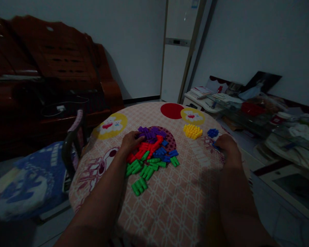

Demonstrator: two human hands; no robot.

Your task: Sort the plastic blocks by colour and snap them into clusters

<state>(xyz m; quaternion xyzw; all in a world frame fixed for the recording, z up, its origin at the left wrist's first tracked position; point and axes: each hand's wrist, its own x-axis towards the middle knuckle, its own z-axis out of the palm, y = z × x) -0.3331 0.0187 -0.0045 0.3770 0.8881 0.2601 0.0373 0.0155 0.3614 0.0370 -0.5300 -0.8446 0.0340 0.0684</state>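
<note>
While the left hand [130,141] reaches into the left edge of a pile of purple blocks [154,132], red blocks [145,148], blue blocks [161,151] and green blocks [134,167] on the desk [175,206], the right hand [227,144] is just beside a blue cluster [212,132], right of the yellow blocks [193,131]. Whether either hand's fingers are apart or clamped on a block, I cannot tell.

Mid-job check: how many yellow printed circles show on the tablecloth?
2. One yellow circle lies left of the left hand, farther off; the other yellow circle lies behind the yellow blocks, beside the red circle. More may be hidden.
</note>
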